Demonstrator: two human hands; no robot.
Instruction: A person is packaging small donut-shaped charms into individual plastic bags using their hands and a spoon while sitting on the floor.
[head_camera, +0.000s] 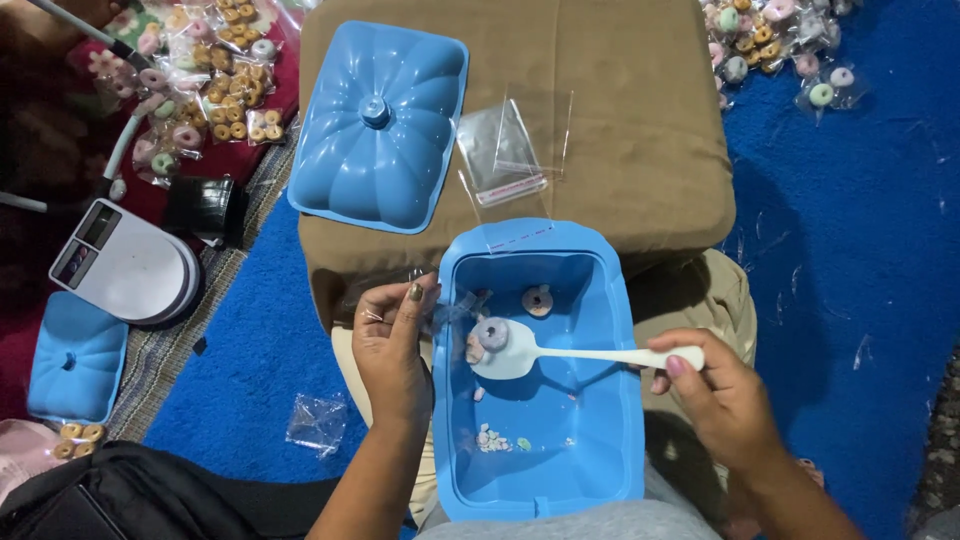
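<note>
- My right hand (722, 398) is gripping a white spoon (560, 352) carrying a ring sweet (492, 332) over the blue tub (620, 440) on my lap.
- My left hand (392, 345) is pinching a clear bag (450, 312) at the tub's edge.
- Beyond, a blue lid (378, 125) is lying on the brown cushion (640, 130).

Right hand (722, 398) holds a white spoon (560, 352) carrying a ring snack (492, 333) over the blue tub (620, 400); left hand (392, 345) pinches a clear bag (450, 312).

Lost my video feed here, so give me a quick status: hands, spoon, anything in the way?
Left hand holds a clear bag open. Right hand grips white spoon, one ring treat on it, over blue tub. Nothing blocking.
</note>
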